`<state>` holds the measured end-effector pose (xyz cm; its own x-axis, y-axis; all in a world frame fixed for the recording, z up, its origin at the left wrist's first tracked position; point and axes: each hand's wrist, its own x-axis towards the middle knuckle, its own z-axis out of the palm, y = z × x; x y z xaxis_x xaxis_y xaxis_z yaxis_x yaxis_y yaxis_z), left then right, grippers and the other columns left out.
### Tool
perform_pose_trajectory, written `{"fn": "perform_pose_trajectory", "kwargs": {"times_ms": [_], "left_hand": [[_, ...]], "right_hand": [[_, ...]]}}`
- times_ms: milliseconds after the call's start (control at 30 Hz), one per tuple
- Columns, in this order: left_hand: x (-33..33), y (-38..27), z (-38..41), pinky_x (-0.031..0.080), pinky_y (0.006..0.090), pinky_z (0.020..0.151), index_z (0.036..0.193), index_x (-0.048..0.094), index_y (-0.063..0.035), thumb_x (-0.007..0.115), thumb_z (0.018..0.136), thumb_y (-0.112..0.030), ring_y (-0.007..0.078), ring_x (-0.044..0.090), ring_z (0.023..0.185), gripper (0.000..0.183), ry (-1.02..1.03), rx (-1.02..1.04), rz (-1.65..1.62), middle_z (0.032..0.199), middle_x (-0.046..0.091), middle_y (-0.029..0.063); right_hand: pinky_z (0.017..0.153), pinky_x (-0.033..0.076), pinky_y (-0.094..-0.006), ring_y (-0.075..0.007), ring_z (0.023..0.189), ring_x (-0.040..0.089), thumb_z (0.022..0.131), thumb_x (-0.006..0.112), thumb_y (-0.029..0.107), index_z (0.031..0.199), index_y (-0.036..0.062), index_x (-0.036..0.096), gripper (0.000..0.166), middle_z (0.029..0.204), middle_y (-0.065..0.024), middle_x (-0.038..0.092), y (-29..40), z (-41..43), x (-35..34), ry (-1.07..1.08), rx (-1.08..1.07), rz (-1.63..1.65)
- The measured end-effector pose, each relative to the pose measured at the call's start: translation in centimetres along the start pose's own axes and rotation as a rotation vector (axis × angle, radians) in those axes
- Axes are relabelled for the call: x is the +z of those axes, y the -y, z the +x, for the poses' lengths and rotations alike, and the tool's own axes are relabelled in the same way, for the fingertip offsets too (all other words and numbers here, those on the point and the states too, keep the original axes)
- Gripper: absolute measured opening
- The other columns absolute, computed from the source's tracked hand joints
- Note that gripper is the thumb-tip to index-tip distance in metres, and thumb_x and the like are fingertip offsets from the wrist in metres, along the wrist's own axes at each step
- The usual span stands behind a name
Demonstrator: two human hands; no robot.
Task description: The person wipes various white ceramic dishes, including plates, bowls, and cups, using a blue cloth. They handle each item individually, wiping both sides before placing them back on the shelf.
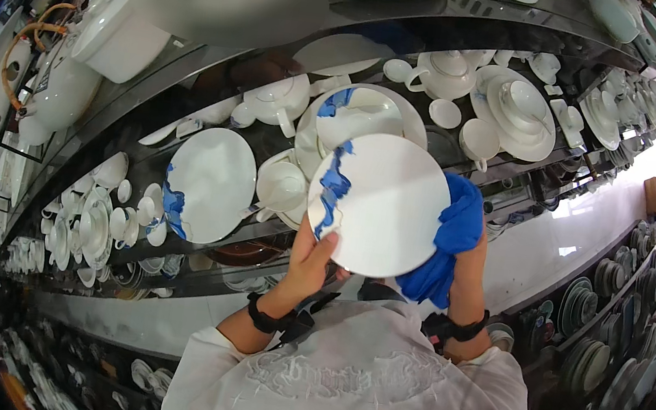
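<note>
A round white plate with a blue and gold pattern along its left side is held up in front of my chest. My left hand grips its lower left rim, the thumb on the face and the fingers mostly hidden behind. A blue cloth covers my right hand at the plate's right edge, and part of it hangs below and behind the plate. The fingers of that hand are hidden by the cloth. Behind the plate, a similar patterned dish rests on larger white plates on the shelf.
Another blue-patterned plate stands left on the dark shelf, beside a white cup. A teapot and stacked dishes sit at the back right. An upper shelf edge juts overhead. More plates line a rack at right.
</note>
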<state>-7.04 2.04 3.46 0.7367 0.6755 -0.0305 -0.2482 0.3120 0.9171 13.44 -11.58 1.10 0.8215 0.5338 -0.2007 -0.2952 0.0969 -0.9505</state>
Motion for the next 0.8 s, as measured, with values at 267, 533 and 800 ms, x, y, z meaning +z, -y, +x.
{"fn": "perform_pose_trajectory", "kwargs": {"times_ms": [267, 533, 800], "left_hand": [[0.7, 0.6, 6.6, 0.048, 0.0242, 0.049, 0.138, 0.028, -0.0061, 0.039, 0.102, -0.013, 0.0132, 0.059, 0.061, 0.039, -0.241, 0.068, 0.110, 0.095, 0.062, 0.0115], [0.6, 0.7, 10.5, 0.045, 0.0243, 0.046, 0.135, 0.033, -0.0095, 0.040, 0.101, -0.013, 0.0120, 0.054, 0.054, 0.035, -0.363, 0.017, 0.115, 0.090, 0.062, 0.0092], [-0.4, 1.9, 11.2, 0.036, 0.0227, 0.039, 0.135, 0.039, -0.0093, 0.042, 0.101, -0.015, 0.0092, 0.047, 0.047, 0.034, -0.410, 0.024, 0.212, 0.082, 0.062, 0.0068]], "right_hand": [[0.094, 0.053, -0.0480, -0.0304, 0.111, 0.060, 0.086, 0.067, 0.026, 0.137, 0.0024, 0.044, 0.061, 0.127, -0.0161, 0.057, 1.6, 5.4, -2.9, 0.330, 0.271, 0.487], [0.094, 0.052, -0.0450, -0.0268, 0.108, 0.061, 0.078, 0.070, 0.014, 0.132, 0.0034, 0.050, 0.059, 0.120, -0.0127, 0.061, 2.8, 8.9, 1.8, 0.498, 0.270, 0.427], [0.096, 0.050, -0.0435, -0.0261, 0.110, 0.060, 0.076, 0.069, 0.009, 0.134, 0.0017, 0.049, 0.061, 0.124, -0.0138, 0.060, 1.4, 10.8, 2.5, 0.492, 0.270, 0.433]]}}
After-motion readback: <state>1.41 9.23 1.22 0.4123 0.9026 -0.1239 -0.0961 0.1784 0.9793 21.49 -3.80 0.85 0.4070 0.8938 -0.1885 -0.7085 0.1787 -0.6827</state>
